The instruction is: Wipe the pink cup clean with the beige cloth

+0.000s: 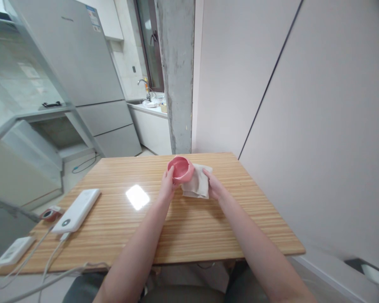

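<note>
Hands grip pink bowl (180, 168) and cloth (198, 183) over striped wooden table (189, 227) beside fridge (82, 63).

No text can be read with certainty. A faint brand mark is seen on the upper door of the refrigerator (70, 46), far beyond and to the left of the hands, but its letters are too small to be made out. A blue-topped label sticker (93, 17) is stuck near that door's top corner; its print is blurred and illegible.
</note>
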`<state>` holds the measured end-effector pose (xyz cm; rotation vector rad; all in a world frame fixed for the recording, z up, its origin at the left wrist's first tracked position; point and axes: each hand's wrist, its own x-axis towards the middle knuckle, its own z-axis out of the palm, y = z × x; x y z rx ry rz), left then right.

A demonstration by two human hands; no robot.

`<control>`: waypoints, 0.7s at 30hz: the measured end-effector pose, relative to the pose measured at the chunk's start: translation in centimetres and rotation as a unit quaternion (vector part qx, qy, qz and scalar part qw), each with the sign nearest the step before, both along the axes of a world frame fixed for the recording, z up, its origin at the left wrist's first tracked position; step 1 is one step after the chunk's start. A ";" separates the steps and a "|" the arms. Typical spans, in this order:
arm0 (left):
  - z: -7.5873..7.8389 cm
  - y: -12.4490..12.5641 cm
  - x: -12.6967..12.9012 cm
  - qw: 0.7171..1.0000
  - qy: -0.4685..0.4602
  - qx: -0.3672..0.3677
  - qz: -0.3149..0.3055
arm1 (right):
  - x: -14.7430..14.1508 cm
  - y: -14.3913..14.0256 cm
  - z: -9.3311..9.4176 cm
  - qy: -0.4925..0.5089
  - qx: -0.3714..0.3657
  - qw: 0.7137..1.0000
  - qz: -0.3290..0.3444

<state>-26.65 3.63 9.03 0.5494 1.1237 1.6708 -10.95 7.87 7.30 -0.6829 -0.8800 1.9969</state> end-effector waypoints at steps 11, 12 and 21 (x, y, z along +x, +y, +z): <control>0.4 0.2 -0.2 0.998 -0.043 0.037 0.014 | 0.1 0.5 -1.8 -0.257 0.118 0.956 -0.075; 0.3 0.2 -0.1 0.999 -0.040 0.031 0.011 | 0.4 0.7 -1.8 -0.296 0.182 0.925 -0.157; -0.2 -0.3 1.5 0.999 0.005 -0.032 -0.032 | 0.1 -0.2 -1.1 -0.350 0.554 0.746 -0.123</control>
